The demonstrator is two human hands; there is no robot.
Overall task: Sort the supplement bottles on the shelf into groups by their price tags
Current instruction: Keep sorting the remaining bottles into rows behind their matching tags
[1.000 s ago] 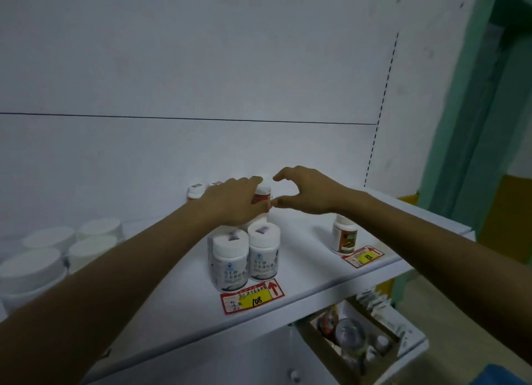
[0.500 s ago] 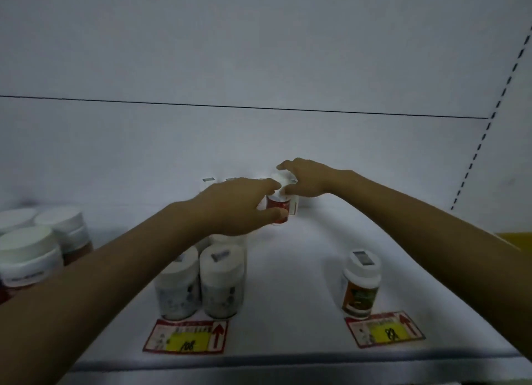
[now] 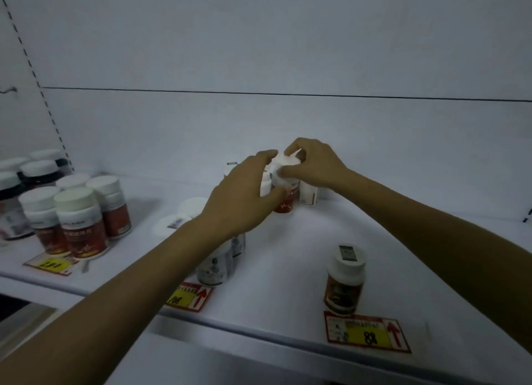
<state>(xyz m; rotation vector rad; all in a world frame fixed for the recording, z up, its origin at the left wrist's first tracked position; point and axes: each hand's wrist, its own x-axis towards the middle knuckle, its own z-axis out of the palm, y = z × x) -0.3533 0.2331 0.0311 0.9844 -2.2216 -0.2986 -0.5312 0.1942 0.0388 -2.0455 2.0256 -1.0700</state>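
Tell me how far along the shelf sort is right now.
Seemingly done: red-label bottles stand behind the left tag, white bottles behind the 108 tag, one brown bottle behind the 88 tag. In hand: left hand and right hand grip a red bottle at the back. Left: that bottle, plus a white-label bottle beside it.

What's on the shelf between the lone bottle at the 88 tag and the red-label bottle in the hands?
Nothing: in the head view, the stretch of shelf between the lone bottle and the red-label bottle is bare.
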